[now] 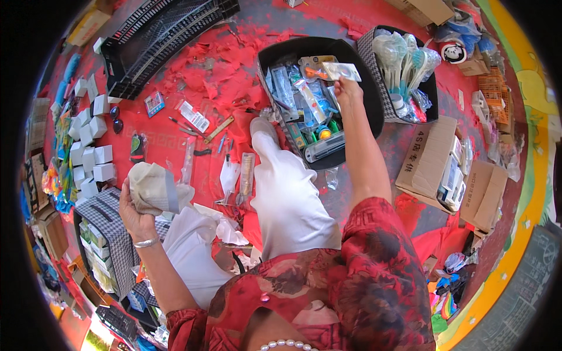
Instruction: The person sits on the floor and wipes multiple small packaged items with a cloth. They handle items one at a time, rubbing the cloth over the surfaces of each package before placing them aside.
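My left hand (134, 217) is closed around a beige, cloth-like bundle with a grey band (150, 186); its exact kind I cannot make out. It is raised above my knee at the left. My right hand (349, 93) reaches forward over a black fabric storage box (370, 110) and pinches a flat, pale packaged item (342, 71) by its near edge. Inside that box lie several packaged small goods, among them an orange item on a card (314, 70), a white tube-like pack (310, 100) and a clear long case (325, 146).
A second checked box (434, 96) holds bagged brushes. Farther left lies a black plastic crate (132, 64). Small white boxes (88, 137) cluster at the left. Pens, a ruler (219, 130) and sunglasses (117, 121) lie on the red floor. An open cardboard box (426, 161) stands right.
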Action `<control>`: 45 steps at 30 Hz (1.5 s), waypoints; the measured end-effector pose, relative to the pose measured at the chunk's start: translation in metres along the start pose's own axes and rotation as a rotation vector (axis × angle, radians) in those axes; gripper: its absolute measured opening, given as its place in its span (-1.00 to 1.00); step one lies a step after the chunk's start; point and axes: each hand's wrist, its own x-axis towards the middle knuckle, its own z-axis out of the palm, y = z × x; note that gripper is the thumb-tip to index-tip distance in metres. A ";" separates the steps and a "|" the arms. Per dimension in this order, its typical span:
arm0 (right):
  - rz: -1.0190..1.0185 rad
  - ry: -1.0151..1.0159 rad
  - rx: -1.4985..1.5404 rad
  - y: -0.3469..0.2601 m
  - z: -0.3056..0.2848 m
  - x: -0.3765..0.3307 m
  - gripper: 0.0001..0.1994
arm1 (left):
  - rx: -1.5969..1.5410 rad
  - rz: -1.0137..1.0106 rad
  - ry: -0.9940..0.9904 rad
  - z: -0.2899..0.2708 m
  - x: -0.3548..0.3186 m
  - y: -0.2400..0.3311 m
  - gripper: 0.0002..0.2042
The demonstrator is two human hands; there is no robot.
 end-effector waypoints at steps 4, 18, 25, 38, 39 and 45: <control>0.096 0.092 -0.163 0.019 0.018 0.044 -0.86 | 0.046 -0.013 0.029 -0.003 0.002 -0.003 -0.73; 0.006 -0.117 -0.387 0.063 -0.009 0.110 -0.83 | 0.022 0.041 0.091 0.005 -0.019 0.006 -0.81; -0.184 -0.310 -0.671 0.011 0.101 0.037 -0.70 | 0.001 0.404 0.438 -0.019 -0.024 0.060 -0.78; -1.047 -1.764 -1.784 0.223 0.248 -0.187 -0.79 | -0.104 0.590 0.494 -0.054 -0.056 0.086 -0.74; -1.211 -1.760 -2.064 0.264 0.241 -0.201 -0.74 | -0.101 0.593 0.487 -0.056 -0.057 0.087 -0.75; -1.825 -1.694 -1.812 0.443 0.198 -0.214 -0.80 | -0.198 0.572 0.562 -0.070 -0.064 0.093 -0.75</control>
